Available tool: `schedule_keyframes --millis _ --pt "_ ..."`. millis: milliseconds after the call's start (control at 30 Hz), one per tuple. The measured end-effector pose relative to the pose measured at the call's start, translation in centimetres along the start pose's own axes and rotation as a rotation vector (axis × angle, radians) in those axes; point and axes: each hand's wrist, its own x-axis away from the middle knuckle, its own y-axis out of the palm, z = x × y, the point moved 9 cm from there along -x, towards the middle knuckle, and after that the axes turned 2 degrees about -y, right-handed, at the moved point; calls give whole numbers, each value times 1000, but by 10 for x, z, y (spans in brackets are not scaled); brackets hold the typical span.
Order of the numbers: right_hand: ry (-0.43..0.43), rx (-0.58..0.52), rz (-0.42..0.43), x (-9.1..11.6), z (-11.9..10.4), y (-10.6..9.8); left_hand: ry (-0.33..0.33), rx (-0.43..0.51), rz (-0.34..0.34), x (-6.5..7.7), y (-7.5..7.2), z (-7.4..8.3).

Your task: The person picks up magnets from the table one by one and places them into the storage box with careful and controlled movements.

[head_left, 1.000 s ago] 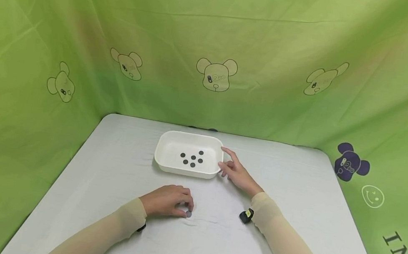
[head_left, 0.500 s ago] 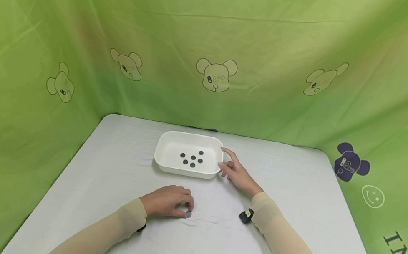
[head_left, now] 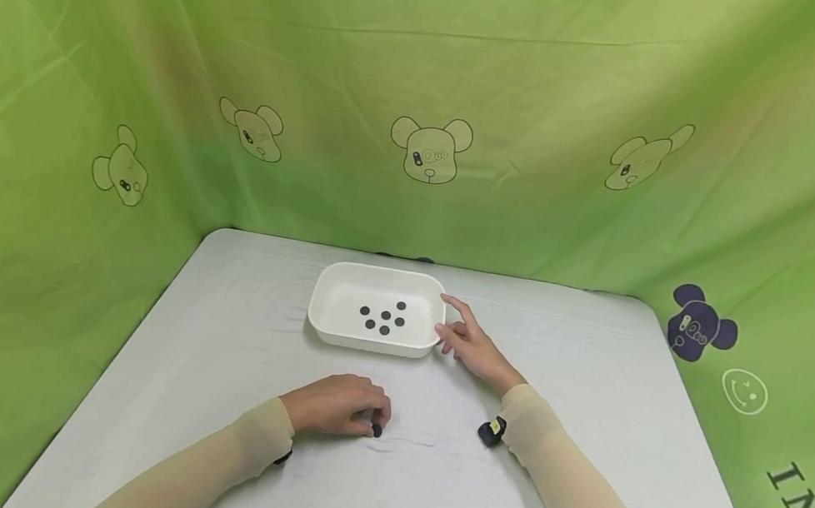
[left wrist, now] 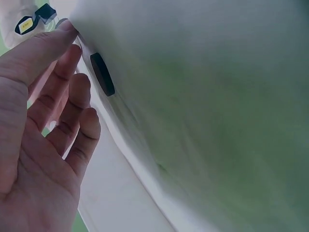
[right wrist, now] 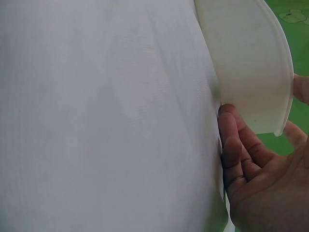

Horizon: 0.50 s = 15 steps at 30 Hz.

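Note:
My left hand (head_left: 339,405) is low over the table in the head view, its thumb and fingertips pinching a small black disc (head_left: 376,431). The left wrist view shows that disc only as a sliver at the thumb tip, while another black disc (left wrist: 102,74) lies on the cloth beside the fingers. My right hand (head_left: 475,350) holds the right end of a white rectangular tray (head_left: 345,342), thumb and index finger at its rim. In the right wrist view its other fingers curl against the outer wall of the tray (right wrist: 246,63). Several black discs (head_left: 385,315) lie flat inside the tray.
A white cloth covers the table (head_left: 565,331). Green curtain (head_left: 445,57) printed with bear heads hangs behind and at both sides. Each wrist wears a black strap device; the right one (head_left: 491,431) shows a yellow label.
The disc at my left fingertips has tipped, turning from grey to black in the head view. My left hand has shifted slightly right and toward me. The right hand and tray have not moved.

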Motion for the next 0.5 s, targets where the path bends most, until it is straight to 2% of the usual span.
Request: schedule_keyframes --millis 333,500 --pt "7 -2 3 -1 2 0 69 -28 11 1 0 6" --pt "-8 1 4 -1 1 0 75 -20 -11 0 1 7"
